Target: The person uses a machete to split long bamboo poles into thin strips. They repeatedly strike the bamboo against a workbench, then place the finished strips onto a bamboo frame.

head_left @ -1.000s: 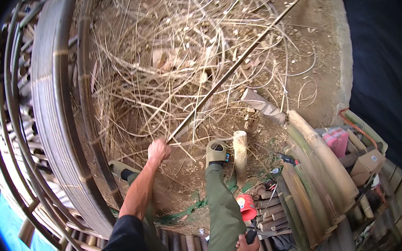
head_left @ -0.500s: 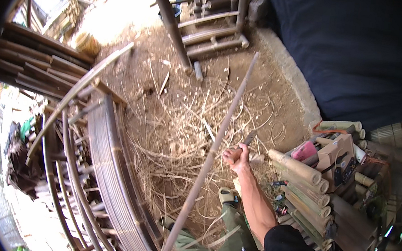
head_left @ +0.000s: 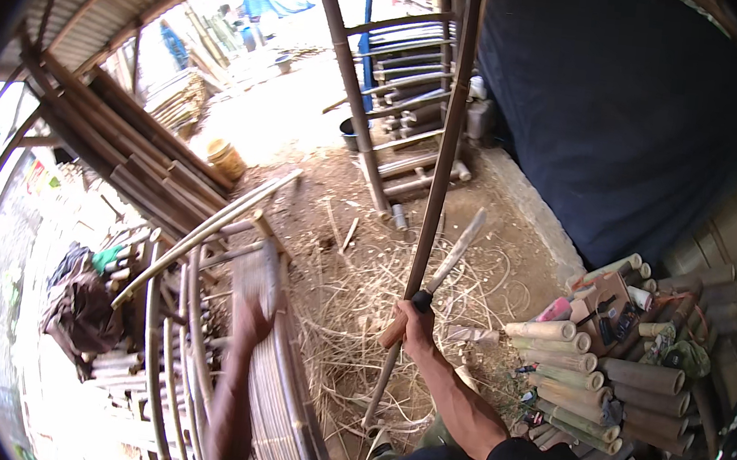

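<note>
In my right hand, fingers closed, is a large knife with a brown wooden handle. Its pale blade points up and away to the right. A long bamboo pole stands nearly upright against the same hand, which appears to steady it along with the knife; the exact grip is hidden. The pole's lower end is near my legs. Over the slatted bamboo bench on the left is my left hand, smeared by motion, so its fingers are unclear. Nothing can be made out in it.
Bamboo shavings litter the dirt floor. Cut bamboo tubes are stacked at right, with a cardboard box on top. A bamboo rack stands at the far side, a dark cloth sheet hangs at right, and a bamboo frame lies left.
The pole has swung from slanting to nearly upright. My left hand has left its lower end and moved up over the bench. The right hand with the knife has come against the pole; the view has tilted up.
</note>
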A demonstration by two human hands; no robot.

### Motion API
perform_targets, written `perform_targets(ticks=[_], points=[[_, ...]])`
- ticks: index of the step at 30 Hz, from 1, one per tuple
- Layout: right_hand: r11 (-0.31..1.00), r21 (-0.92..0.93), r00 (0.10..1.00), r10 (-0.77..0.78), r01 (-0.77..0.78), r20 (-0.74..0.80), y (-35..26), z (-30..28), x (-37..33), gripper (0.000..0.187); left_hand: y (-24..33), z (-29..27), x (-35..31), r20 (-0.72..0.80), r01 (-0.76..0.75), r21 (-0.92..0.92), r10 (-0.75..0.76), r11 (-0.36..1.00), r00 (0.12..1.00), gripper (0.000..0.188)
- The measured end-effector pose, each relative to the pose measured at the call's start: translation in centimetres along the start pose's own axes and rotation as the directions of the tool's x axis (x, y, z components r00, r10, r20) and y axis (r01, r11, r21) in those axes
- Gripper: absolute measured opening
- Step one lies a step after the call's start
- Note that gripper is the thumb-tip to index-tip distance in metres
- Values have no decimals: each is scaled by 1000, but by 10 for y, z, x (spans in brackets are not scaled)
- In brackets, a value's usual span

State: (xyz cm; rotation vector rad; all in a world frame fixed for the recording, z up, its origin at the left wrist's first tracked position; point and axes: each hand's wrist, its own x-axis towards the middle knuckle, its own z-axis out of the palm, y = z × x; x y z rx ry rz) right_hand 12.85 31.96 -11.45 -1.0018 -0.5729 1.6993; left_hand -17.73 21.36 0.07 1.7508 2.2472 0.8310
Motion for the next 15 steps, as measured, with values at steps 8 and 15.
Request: perform_targets(ticks=[8,15], points=[[962,-221,959,-98,160,266,74,8,-180,19,245,-419,104,-561,-465,-552,105,692,821,92],[913,-397,865,128,88,485,115,-44,-245,26,158,-514,153,-652,-460,-474,52,751,757,57]])
